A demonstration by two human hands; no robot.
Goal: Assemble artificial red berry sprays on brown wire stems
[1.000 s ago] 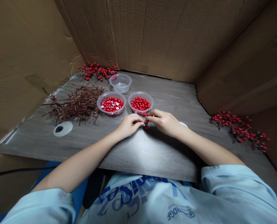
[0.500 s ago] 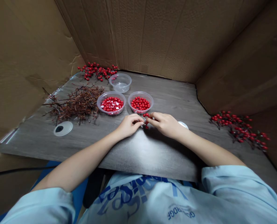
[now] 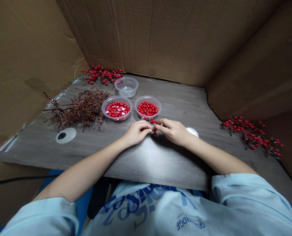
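Between my two hands, just in front of the tubs, is a small artificial berry twig [image 3: 154, 133] with a few red berries on it. My left hand [image 3: 137, 132] pinches its left side between thumb and fingertips. From the other side, my right hand [image 3: 173, 131] has its fingers closed on the twig by the berries; the palm hides part of it. Right behind the hands stands a clear tub of red berries [image 3: 147, 109]. A second clear tub [image 3: 117, 109] to its left holds red berries mixed with white flat bits.
An empty clear tub [image 3: 126, 87] stands behind. Bare brown twigs [image 3: 83, 109] lie at left, near a round lid [image 3: 66, 135]. Finished-looking berry sprigs lie at back left [image 3: 103, 74] and right [image 3: 252, 134]. A white disc [image 3: 192, 132] shows past my right wrist. Cardboard walls [image 3: 160, 39] surround the table.
Almost nothing differs: both hands keep their hold on the berry twig, with only a very slight shift of the fingers. The tubs and piles stay put.
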